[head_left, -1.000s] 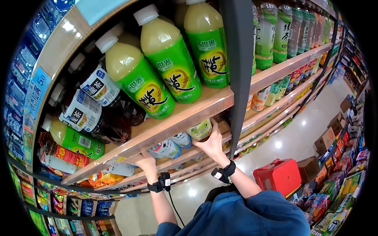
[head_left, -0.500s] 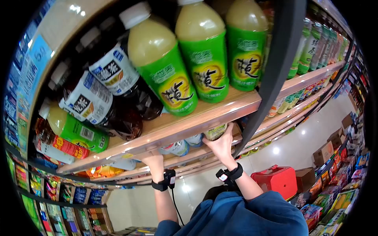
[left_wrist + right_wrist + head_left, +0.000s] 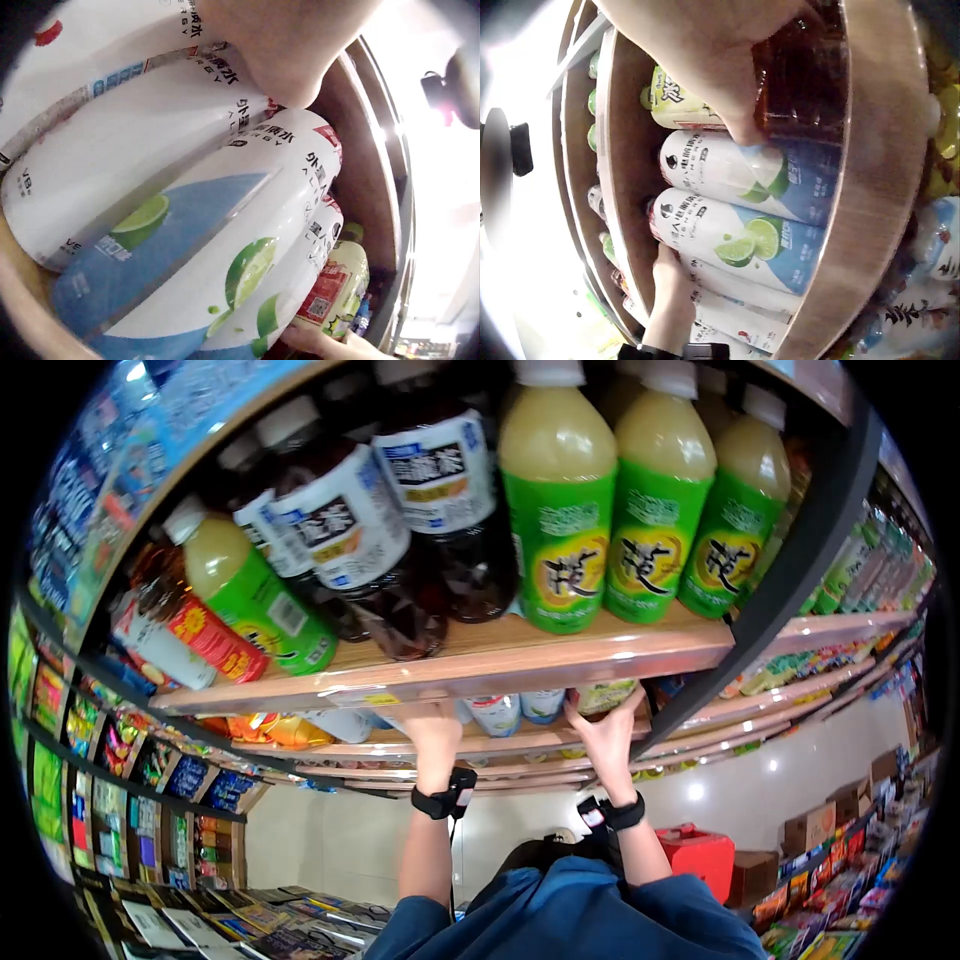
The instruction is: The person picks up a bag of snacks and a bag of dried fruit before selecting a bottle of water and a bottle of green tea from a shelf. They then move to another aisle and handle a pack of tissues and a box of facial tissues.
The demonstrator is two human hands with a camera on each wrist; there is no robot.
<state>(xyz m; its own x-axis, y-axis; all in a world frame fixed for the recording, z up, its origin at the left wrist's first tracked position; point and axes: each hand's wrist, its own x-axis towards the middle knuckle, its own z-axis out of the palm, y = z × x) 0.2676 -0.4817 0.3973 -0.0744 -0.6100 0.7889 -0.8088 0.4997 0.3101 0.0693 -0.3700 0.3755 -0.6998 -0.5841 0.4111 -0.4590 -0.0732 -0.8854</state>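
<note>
On the shelf below the big bottles, my right hand (image 3: pixel 605 738) grips a tea bottle (image 3: pixel 606 698) with a yellow-green label and dark brown drink. Its thumb and fingers spread to either side of that bottle. Close by stand white drink bottles (image 3: pixel 739 240) with lime pictures and blue bottoms. My left hand (image 3: pixel 432 730) reaches in under the shelf board among more white bottles (image 3: pixel 187 217). In the left wrist view its thumb side rests at the upper part of these bottles. Its fingers are mostly hidden, so I cannot tell whether they hold one.
Above the hands, a wooden shelf (image 3: pixel 480 660) carries green-labelled juice bottles (image 3: pixel 560 550) and dark tea bottles (image 3: pixel 350 540). A black upright post (image 3: pixel 790 550) stands right of my right hand. Behind are a red bin (image 3: pixel 700 865), cardboard boxes (image 3: pixel 815 825) and stacked snack packs.
The head view has turned, so the shelf shows more level and the bottles sit further right. My right hand stays on the tea bottle; my left hand remains under the shelf board.
</note>
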